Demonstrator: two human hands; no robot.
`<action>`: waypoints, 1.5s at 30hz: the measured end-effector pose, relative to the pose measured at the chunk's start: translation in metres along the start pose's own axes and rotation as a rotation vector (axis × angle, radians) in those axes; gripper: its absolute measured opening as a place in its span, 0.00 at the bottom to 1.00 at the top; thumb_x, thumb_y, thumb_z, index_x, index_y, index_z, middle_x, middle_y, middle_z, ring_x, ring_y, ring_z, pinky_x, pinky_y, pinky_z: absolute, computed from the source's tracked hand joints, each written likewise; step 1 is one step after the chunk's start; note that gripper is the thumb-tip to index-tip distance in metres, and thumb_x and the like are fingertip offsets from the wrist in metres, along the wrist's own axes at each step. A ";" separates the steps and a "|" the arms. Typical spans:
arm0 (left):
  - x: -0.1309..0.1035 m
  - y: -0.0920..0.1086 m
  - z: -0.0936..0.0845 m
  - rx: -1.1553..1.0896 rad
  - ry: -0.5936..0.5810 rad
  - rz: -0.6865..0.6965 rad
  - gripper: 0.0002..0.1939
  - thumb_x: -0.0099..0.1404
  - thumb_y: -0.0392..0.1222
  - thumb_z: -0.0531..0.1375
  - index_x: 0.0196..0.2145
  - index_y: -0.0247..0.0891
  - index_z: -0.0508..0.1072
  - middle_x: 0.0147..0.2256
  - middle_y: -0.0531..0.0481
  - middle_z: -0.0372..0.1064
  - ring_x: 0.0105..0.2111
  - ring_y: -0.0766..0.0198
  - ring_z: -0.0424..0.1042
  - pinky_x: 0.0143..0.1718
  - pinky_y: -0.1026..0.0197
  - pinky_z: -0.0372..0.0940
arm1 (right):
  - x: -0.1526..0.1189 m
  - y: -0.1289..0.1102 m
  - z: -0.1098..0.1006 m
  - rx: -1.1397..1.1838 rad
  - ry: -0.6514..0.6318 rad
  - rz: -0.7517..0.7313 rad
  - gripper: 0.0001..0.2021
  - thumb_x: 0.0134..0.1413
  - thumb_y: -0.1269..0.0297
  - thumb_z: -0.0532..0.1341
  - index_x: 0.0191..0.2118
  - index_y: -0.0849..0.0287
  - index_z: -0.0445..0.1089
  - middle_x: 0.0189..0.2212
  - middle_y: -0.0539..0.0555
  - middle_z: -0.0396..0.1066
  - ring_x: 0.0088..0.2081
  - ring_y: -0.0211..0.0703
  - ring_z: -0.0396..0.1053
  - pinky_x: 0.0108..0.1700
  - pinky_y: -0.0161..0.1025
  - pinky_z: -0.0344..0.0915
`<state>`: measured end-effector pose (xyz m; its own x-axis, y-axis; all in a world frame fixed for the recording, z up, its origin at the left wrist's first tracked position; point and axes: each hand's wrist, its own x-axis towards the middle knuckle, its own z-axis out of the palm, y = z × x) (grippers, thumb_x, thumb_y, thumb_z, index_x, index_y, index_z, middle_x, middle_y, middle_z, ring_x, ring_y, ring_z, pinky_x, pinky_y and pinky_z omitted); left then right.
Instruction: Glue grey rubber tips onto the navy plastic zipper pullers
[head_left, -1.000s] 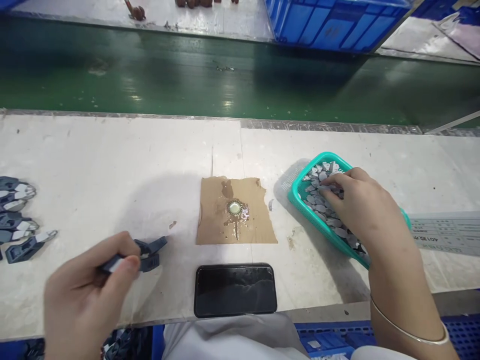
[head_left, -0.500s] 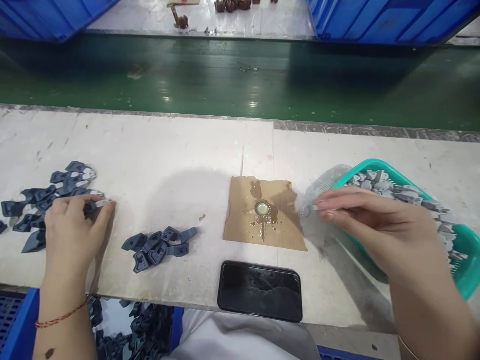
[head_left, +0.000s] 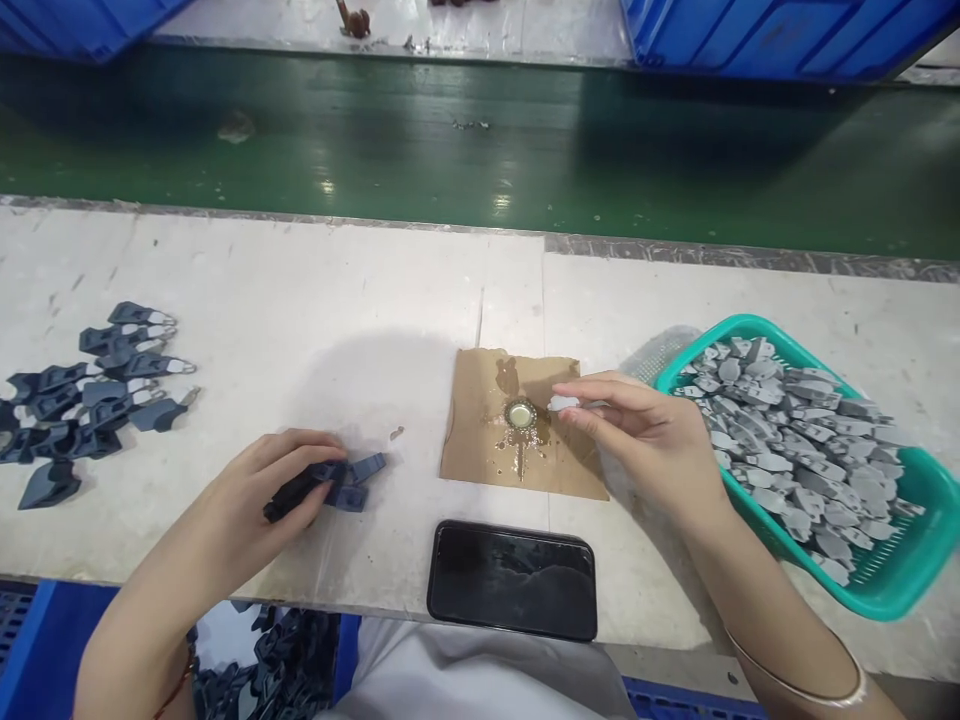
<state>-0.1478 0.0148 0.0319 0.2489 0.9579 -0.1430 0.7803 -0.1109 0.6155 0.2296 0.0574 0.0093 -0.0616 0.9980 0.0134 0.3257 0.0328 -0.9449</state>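
Note:
My right hand pinches a small light grey plastic piece over the right part of a brown cardboard square. Just left of that piece lies a round metal cap with a pale middle, wet drips around it. My left hand curls over the small pile of dark blue-grey plastic parts, its thumb and fingers closed on one part; the palm hides some of the pile. At the far left lies a group of dark parts with light grey pieces fitted.
A green basket full of light grey pieces stands at right. A black phone lies near the front edge. Below the edge, a blue crate holds dark parts. Behind runs a green conveyor belt, with blue bins beyond.
My left hand has let go of a part at the far-left group and moved right to the small dark pile. My right hand has carried its grey piece left from beside the basket to the cardboard.

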 end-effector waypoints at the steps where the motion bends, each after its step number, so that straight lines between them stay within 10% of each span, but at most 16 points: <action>1: 0.002 -0.004 0.001 0.002 0.014 -0.001 0.14 0.69 0.53 0.63 0.48 0.51 0.84 0.51 0.47 0.80 0.49 0.48 0.79 0.45 0.60 0.75 | 0.000 0.001 0.000 -0.020 -0.002 -0.012 0.07 0.60 0.63 0.69 0.43 0.50 0.83 0.41 0.54 0.83 0.41 0.47 0.80 0.42 0.46 0.79; 6: 0.002 0.003 0.002 -0.020 0.135 -0.129 0.15 0.69 0.55 0.64 0.51 0.54 0.80 0.51 0.57 0.80 0.48 0.53 0.80 0.27 0.69 0.72 | -0.002 0.000 0.003 -0.137 -0.018 -0.039 0.07 0.64 0.62 0.67 0.44 0.53 0.82 0.41 0.56 0.83 0.41 0.49 0.80 0.44 0.47 0.79; 12: -0.004 0.058 0.025 -0.556 0.394 -0.247 0.03 0.67 0.44 0.68 0.39 0.51 0.82 0.37 0.55 0.82 0.39 0.57 0.80 0.42 0.60 0.78 | 0.000 0.001 0.009 -0.269 -0.121 -0.215 0.06 0.69 0.67 0.62 0.43 0.54 0.78 0.44 0.57 0.82 0.47 0.49 0.79 0.50 0.47 0.77; 21: 0.025 0.090 0.081 -0.964 -0.118 -0.188 0.06 0.68 0.41 0.67 0.42 0.46 0.85 0.47 0.46 0.75 0.33 0.66 0.77 0.31 0.67 0.74 | 0.000 0.007 0.015 -0.385 -0.181 -0.400 0.07 0.70 0.70 0.61 0.47 0.56 0.76 0.45 0.60 0.80 0.49 0.48 0.77 0.53 0.48 0.73; 27: 0.034 0.096 0.088 -1.055 -0.240 -0.290 0.13 0.70 0.44 0.64 0.52 0.44 0.78 0.58 0.43 0.73 0.44 0.59 0.81 0.48 0.59 0.77 | -0.001 0.006 0.015 -0.382 -0.165 -0.372 0.07 0.70 0.69 0.61 0.47 0.55 0.77 0.46 0.59 0.81 0.49 0.50 0.78 0.52 0.50 0.74; 37: 0.041 0.097 0.103 -0.958 -0.154 -0.321 0.09 0.65 0.44 0.68 0.40 0.39 0.78 0.38 0.49 0.81 0.37 0.62 0.80 0.40 0.63 0.73 | -0.006 -0.005 0.015 0.178 -0.032 0.127 0.05 0.58 0.60 0.72 0.39 0.53 0.83 0.36 0.53 0.83 0.34 0.42 0.79 0.41 0.41 0.77; 45: 0.042 0.094 0.112 -0.873 -0.091 -0.258 0.07 0.65 0.43 0.68 0.39 0.38 0.78 0.36 0.49 0.80 0.37 0.61 0.78 0.41 0.61 0.71 | -0.013 -0.008 0.026 0.293 -0.132 0.114 0.04 0.58 0.63 0.71 0.39 0.54 0.83 0.36 0.53 0.83 0.35 0.42 0.79 0.40 0.39 0.78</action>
<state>-0.0003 0.0152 -0.0029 0.2007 0.8964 -0.3952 0.1165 0.3787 0.9182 0.2029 0.0429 0.0080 -0.1681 0.9782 -0.1221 0.0539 -0.1146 -0.9919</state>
